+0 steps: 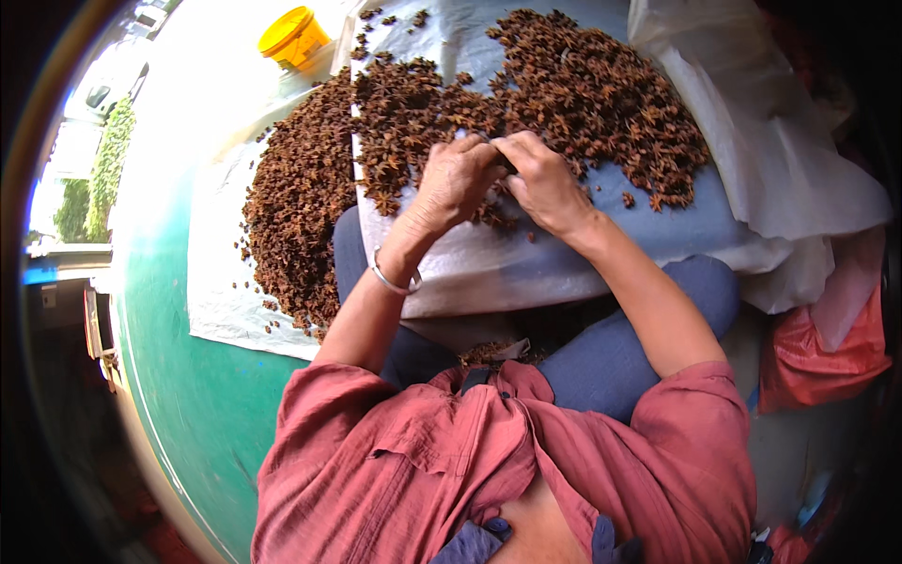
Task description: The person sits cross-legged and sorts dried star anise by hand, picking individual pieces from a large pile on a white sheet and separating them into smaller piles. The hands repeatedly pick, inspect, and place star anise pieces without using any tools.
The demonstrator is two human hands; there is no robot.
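My left hand (458,176) and my right hand (546,180) meet over a plastic-covered work surface (486,282), fingers curled and tips almost touching. Between the fingertips a small dark piece (505,166) shows, apparently star anise, mostly hidden by the fingers. Directly beyond both hands lies a band of brown dried star anise (461,106). It runs into a larger star anise heap (599,92) at the upper right. A few loose pods (493,213) rest on the plastic just below my hands. A silver bangle (394,278) circles my left wrist.
Left of the work surface, a big heap of smaller brown pieces (299,197) lies on a white sheet (218,282) over a green floor (176,395). A yellow bucket (292,39) stands beyond. Loose plastic sheeting (782,155) and a red bag (824,359) are at the right.
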